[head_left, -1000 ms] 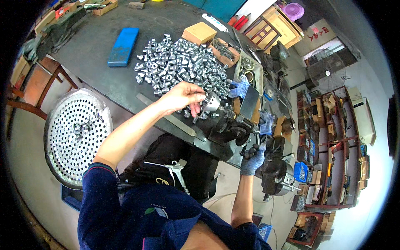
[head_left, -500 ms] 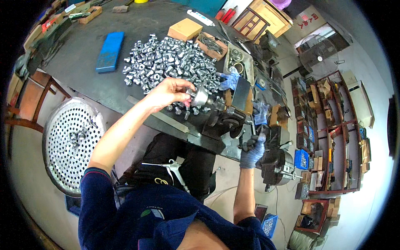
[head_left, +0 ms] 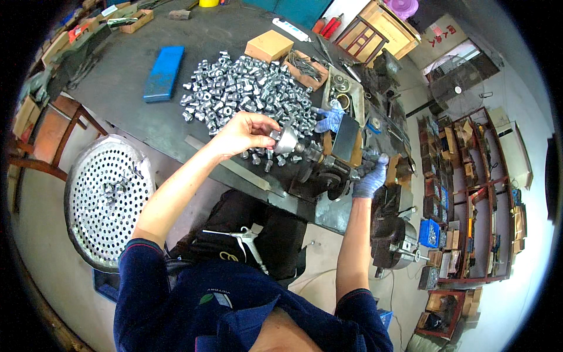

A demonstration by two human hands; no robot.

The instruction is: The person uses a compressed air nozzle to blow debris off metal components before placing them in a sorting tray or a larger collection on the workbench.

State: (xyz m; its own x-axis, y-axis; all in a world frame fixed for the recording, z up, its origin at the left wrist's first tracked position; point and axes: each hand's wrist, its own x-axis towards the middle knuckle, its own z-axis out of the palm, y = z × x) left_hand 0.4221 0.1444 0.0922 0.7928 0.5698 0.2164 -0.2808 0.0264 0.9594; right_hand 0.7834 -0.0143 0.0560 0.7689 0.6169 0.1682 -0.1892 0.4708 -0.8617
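My bare left hand (head_left: 246,135) pinches a small shiny metal fitting (head_left: 274,135) against the face of a round steel chuck (head_left: 287,142). The chuck sits on the left end of a small dark bench machine (head_left: 322,173), with the spindle behind it. My right hand (head_left: 369,179), in a blue-grey glove, is closed round a dark handle at the machine's right end; the fingers partly hide it. Beyond my left hand lies a large heap of similar metal fittings (head_left: 249,88), several of them loose beside the chuck.
Behind the heap stand a yellow box (head_left: 268,46) and a cardboard box of thin metal pieces (head_left: 305,69). A blue case (head_left: 164,73) lies left. A blue glove (head_left: 329,117) rests near the machine. A perforated round stool (head_left: 88,202) stands left; an air gun (head_left: 246,237) lies on my lap.
My right hand has moved forward and slightly right, from the near side of the machine to its right end. My left hand stays at the chuck. The whole view has shifted a little.
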